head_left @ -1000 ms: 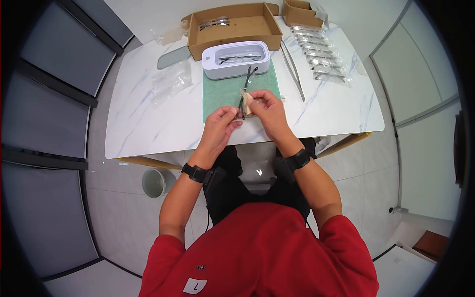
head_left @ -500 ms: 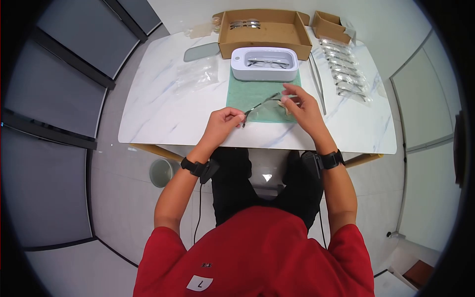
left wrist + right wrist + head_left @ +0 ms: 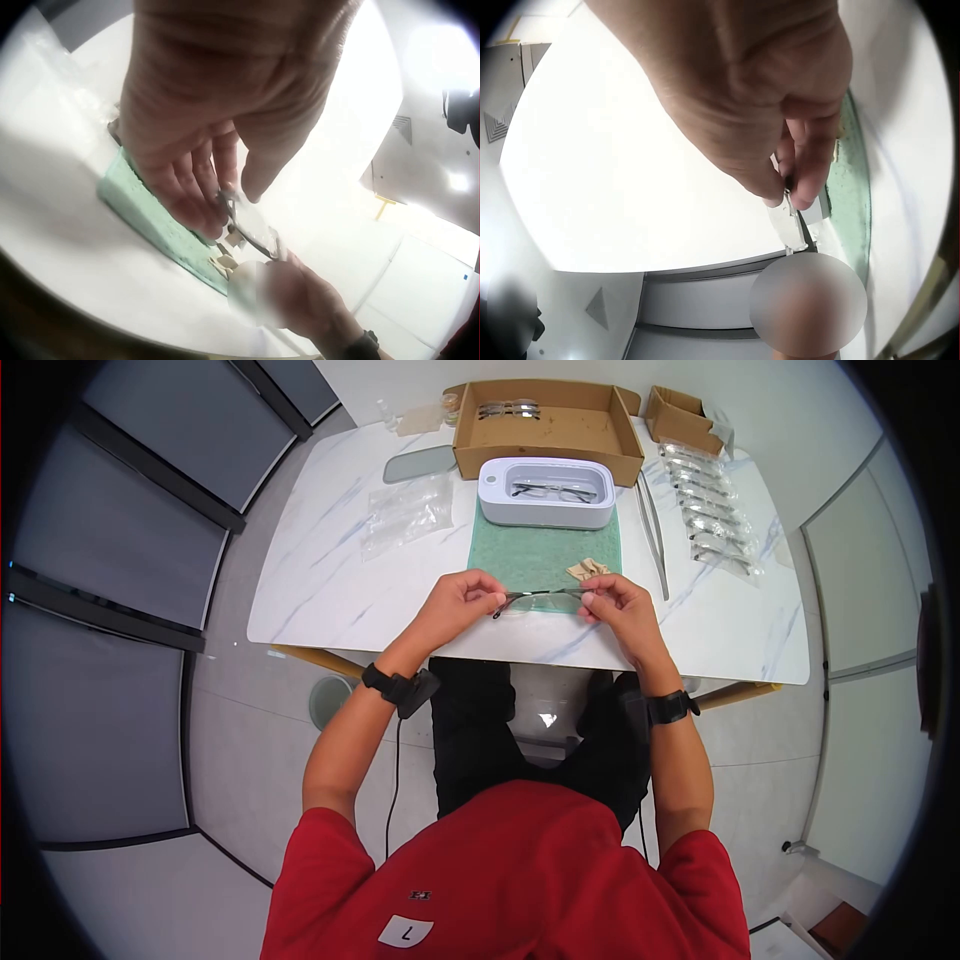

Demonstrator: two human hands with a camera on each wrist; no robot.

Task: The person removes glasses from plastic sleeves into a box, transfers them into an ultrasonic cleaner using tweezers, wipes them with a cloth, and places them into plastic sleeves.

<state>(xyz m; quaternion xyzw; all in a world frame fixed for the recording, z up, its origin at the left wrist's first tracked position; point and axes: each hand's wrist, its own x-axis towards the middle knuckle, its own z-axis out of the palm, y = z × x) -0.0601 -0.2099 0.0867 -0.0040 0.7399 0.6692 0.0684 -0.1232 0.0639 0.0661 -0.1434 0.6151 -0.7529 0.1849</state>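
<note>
A pair of thin dark-framed eyeglasses is held level over the near edge of a green cloth. My left hand pinches one end of the frame between thumb and fingers. At the other end, the right hand grips the frame with thumb and fingertips. In the left wrist view the clear lenses stretch between the two hands. A crumpled beige wiping cloth lies on the green cloth, just beyond the right fingers.
Behind the green cloth stands a white cleaning machine with glasses in its basin. A cardboard tray holds more glasses. Metal tweezers and several bagged glasses lie to the right, clear plastic bags and a grey lid left.
The right hand has let go of the beige cloth, now lying on the green one, and has taken the other end of the eyeglasses. The frame has turned from upright to level.
</note>
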